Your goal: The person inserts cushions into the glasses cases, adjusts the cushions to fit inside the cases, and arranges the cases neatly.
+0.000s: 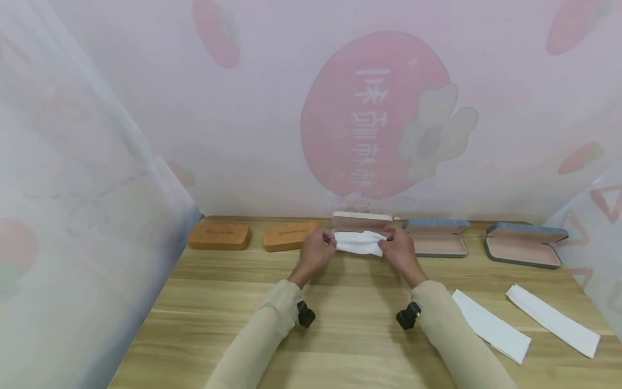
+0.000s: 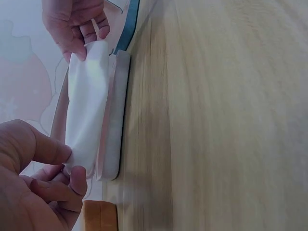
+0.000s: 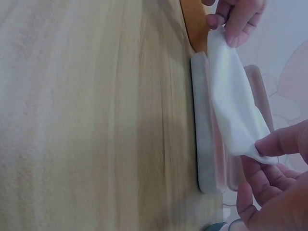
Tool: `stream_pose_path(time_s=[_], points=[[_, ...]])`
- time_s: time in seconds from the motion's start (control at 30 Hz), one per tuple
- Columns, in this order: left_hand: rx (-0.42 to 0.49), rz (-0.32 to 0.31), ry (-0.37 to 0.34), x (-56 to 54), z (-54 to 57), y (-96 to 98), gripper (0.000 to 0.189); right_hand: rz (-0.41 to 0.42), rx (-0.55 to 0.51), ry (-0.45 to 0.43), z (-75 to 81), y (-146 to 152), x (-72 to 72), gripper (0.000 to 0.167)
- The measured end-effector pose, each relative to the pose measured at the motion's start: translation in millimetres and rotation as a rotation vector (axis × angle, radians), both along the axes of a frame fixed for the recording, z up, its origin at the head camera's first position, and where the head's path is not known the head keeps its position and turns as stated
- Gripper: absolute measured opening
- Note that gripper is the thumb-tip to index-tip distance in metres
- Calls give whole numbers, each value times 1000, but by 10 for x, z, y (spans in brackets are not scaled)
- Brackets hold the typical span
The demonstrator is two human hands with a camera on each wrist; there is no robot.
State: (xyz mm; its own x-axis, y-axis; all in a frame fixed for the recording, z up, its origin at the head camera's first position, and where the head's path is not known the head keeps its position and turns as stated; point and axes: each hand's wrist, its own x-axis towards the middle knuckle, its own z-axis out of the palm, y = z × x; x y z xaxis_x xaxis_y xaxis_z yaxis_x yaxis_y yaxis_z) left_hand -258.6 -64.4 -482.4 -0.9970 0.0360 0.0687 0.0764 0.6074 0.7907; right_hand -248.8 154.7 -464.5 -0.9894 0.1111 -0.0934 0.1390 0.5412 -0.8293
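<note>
Both your left hand (image 1: 317,251) and right hand (image 1: 400,250) pinch the white cloth (image 1: 358,243) by its ends between their fingers (image 2: 54,190) over the open pale case (image 1: 362,221), the best hold for something likely light and limp.

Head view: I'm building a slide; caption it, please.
Left hand and right hand hold a white cloth between them at an open case.

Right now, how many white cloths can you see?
3: one cloth pinched by the left hand and right hand at the open pale case; a second on the table, partly behind the right sleeve; a third farther right. Others could be hidden.
</note>
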Motion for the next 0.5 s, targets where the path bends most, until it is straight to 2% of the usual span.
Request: stream_pose_path(time_s=[0.1, 0.37, 0.5], points=[[12, 7, 12, -18, -23, 26, 4, -19, -9, 1, -31, -4, -38, 47], [16, 64, -23, -38, -53, 41, 5, -52, 4, 25, -66, -66, -104, 41], [17, 74, -14, -56, -92, 45, 5, -56, 2, 31, -79, -84, -115, 40]])
